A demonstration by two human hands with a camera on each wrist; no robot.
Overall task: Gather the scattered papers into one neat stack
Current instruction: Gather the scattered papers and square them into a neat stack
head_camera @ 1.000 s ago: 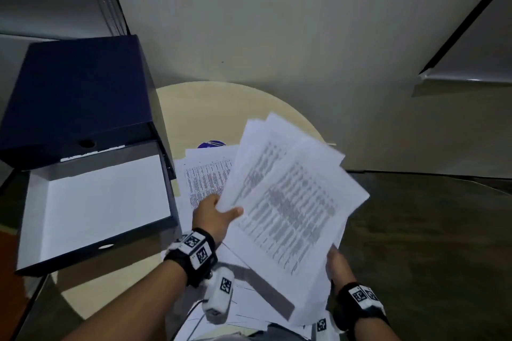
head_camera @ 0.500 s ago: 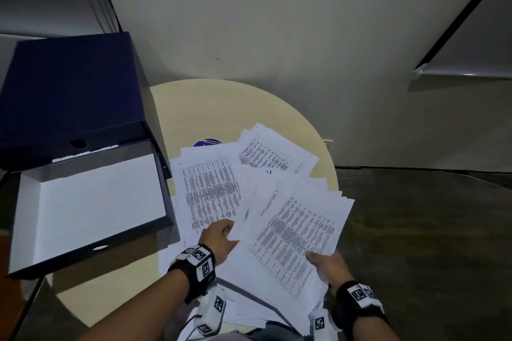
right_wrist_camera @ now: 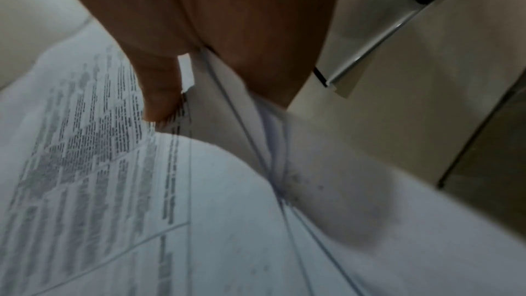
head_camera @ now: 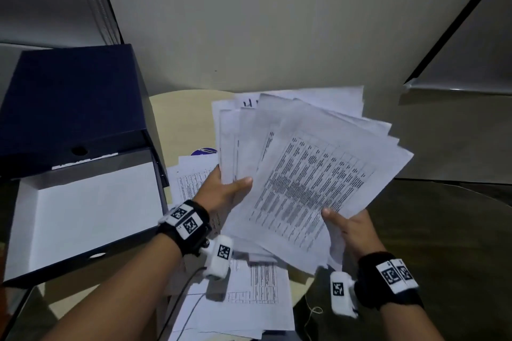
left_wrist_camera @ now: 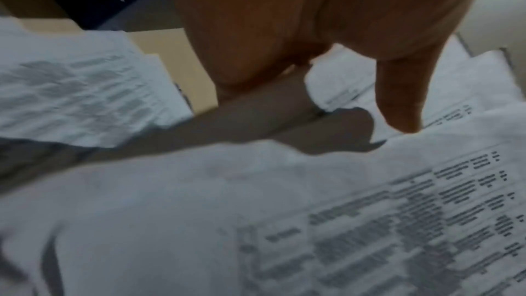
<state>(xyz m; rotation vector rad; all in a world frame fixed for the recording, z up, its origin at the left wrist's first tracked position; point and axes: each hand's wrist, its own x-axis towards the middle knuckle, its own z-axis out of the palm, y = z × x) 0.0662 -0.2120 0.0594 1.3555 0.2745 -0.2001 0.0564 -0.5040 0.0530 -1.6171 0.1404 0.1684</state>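
A fanned bundle of printed papers (head_camera: pixel 310 174) is held up above the round beige table (head_camera: pixel 180 119). My left hand (head_camera: pixel 221 191) grips its left edge, thumb on top. My right hand (head_camera: pixel 346 227) pinches the lower right corner, thumb on the printed face. In the left wrist view the thumb (left_wrist_camera: pixel 404 98) presses on the bundle of papers (left_wrist_camera: pixel 256 211). The right wrist view shows the thumb (right_wrist_camera: pixel 162 96) on the sheets (right_wrist_camera: pixel 113 165). More loose papers (head_camera: pixel 249 293) lie on the table under the hands, and others (head_camera: pixel 191 174) lie beside the box.
An open dark blue file box (head_camera: pixel 83 202) with a white inside lies at the left, its lid (head_camera: pixel 69 99) raised behind it. A wall stands close behind the table. Dark floor (head_camera: pixel 443 230) is to the right. A thin cable (head_camera: pixel 182 307) runs over the lower papers.
The bundle was lowered toward the table half a second ago; now both hands have lifted it again, thicker and fanned wider, with sheets taken from the table.
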